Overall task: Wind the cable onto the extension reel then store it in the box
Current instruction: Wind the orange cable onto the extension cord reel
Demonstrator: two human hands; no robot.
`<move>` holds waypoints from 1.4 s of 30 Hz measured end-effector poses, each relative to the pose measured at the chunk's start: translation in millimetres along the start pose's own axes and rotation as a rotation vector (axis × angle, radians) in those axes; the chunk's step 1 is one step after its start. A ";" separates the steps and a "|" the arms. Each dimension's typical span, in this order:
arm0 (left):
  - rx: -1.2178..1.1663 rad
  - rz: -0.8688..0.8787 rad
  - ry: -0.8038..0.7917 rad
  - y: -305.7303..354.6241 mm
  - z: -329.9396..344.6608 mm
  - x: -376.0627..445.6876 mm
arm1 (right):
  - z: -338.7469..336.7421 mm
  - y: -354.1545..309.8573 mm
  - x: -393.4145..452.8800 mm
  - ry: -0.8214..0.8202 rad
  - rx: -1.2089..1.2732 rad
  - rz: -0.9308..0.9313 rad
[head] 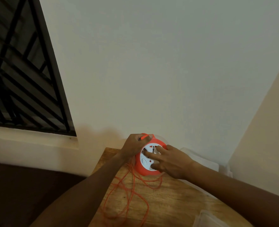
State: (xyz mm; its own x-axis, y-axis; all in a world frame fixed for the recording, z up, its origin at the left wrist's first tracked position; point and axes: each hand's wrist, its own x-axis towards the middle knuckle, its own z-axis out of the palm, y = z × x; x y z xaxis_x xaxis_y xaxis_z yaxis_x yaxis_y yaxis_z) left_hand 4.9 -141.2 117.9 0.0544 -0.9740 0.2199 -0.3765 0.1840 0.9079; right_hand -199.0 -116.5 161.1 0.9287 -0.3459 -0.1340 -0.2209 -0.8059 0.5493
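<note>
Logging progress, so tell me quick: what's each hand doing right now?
Left hand: closed on the reel rim.
Right hand: open, fingers spread on the reel's white face.

Dim pale wall (pixel 151 63), barred window (pixel 21 71) at left, wooden table (pixel 176 202) below.

Right hand (pixel 169 161) covers part of reel (pixel 145 171) socket face; left hand (pixel 135 145) hides its top rim. Orange cable (pixel 127 194) loops run off bottom edge. Clear box (pixel 207 218) cut off at bottom, blurry.

Left hand (pixel 134 145) curled in a fist-like grip, right hand (pixel 169 162) flat, fingers (pixel 149 155) spread
</note>
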 end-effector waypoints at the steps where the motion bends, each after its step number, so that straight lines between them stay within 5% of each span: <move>1: -0.008 0.001 -0.008 0.0 0.8 -0.4 | -1.4 -2.1 0.9 -0.010 -0.021 -0.001; 15: 0.019 0.021 -0.040 2.5 2.5 -5.8 | -10.1 -31.6 12.9 -0.052 -0.143 0.168; 26: -0.224 -0.166 -0.054 -11.3 10.6 -25.6 | -3.1 -39.1 20.0 -0.046 -0.067 0.266; 31: -0.234 -0.186 -0.018 -12.8 13.9 -32.2 | 5.0 -38.2 19.6 0.007 0.081 0.327; 37: -0.347 -0.249 0.074 -13.8 17.3 -37.0 | 15.9 -45.7 20.9 0.157 0.467 0.833; 42: -0.307 -0.253 0.061 -15.0 10.1 -38.6 | 21.5 -59.4 10.5 0.202 0.430 0.725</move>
State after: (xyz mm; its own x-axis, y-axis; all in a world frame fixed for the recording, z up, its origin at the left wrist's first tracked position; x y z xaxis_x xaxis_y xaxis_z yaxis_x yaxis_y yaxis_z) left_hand -0.9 -107.7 92.1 0.1682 -0.9857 -0.0119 -0.0505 -0.0206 0.9985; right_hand -182.6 -82.6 109.4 0.5415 -0.7853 0.3001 -0.8343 -0.5458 0.0772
